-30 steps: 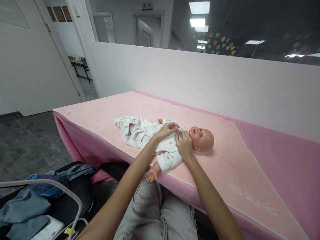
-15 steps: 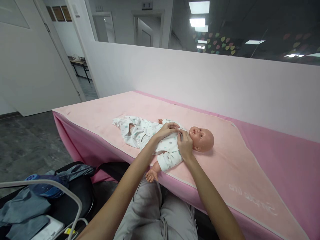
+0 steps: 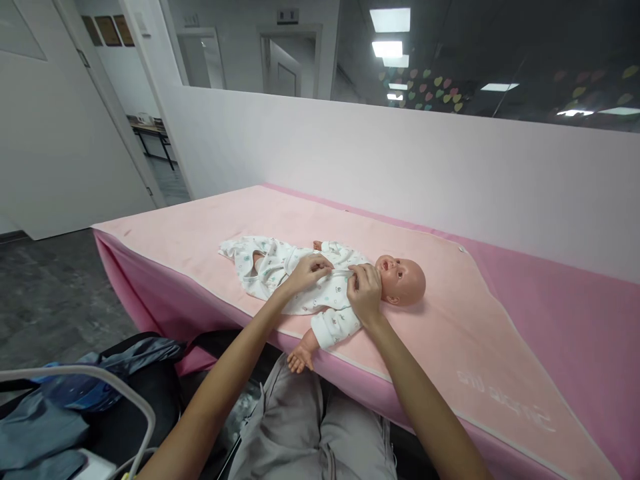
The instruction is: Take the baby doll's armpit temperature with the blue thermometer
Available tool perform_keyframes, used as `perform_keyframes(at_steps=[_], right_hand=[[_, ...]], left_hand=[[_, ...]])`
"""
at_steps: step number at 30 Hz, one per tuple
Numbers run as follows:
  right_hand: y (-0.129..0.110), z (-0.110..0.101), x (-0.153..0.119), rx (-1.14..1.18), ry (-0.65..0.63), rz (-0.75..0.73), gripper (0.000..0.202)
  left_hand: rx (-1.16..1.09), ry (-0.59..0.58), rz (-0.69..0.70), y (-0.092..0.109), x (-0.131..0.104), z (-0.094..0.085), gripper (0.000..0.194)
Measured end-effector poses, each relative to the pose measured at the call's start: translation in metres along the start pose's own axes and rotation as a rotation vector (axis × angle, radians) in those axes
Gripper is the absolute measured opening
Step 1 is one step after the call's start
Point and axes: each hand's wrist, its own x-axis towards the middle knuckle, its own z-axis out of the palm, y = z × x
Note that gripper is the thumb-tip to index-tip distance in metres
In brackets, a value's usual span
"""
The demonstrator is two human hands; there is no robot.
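Observation:
A baby doll [image 3: 406, 280] lies on its back, head to the right, on the pink-covered table. It wears a white printed baby romper [image 3: 323, 293] with long sleeves. My left hand [image 3: 307, 272] is over the doll's belly, its thumb and fingertips pinching the romper's front edge. Near the doll's neck, my right hand [image 3: 365, 290] has its fingers curled on the same front edge. A short strip of the edge runs taut between my two hands. The doll's near arm [image 3: 303, 355] hangs over the table's edge. Any fasteners are too small to make out.
A pale pink cloth [image 3: 480, 333] covers the table, over a darker pink one [image 3: 575, 307]. Behind stands a white wall [image 3: 400, 160] with glass above. At the lower left, a black chair [image 3: 145, 393] holds grey-blue fabric [image 3: 40, 420] beside a white curved tube [image 3: 115, 383].
My left hand has moved left along the romper's front, away from my right hand, opening a gap between them. The right hand stays near the neck. The view has shifted slightly.

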Motion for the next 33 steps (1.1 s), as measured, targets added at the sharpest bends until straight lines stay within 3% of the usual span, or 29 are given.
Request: perform_keyframes(at_steps=[3, 10, 14, 23, 33], right_hand=[[-0.006, -0.001, 0.0, 0.008, -0.035, 0.002, 0.026], [-0.021, 0.003, -0.002, 0.061, -0.182, -0.173, 0.02], [-0.021, 0.004, -0.001, 0.077, -0.232, -0.126, 0.018], [-0.019, 0.006, -0.003, 0.113, -0.211, -0.066, 0.019], [-0.016, 0.004, -0.004, 0.153, -0.158, -0.108, 0.025]], left_hand=[[0.084, -0.038, 0.048, 0.004, -0.01, -0.004, 0.014], [-0.109, -0.048, 0.045, 0.004, -0.015, -0.001, 0.016], [-0.148, -0.012, 0.0, 0.002, -0.018, 0.001, 0.021], [-0.046, 0.004, 0.003, 0.006, -0.02, 0.003, 0.02], [-0.024, 0.029, -0.021, 0.006, -0.02, 0.003, 0.023]])
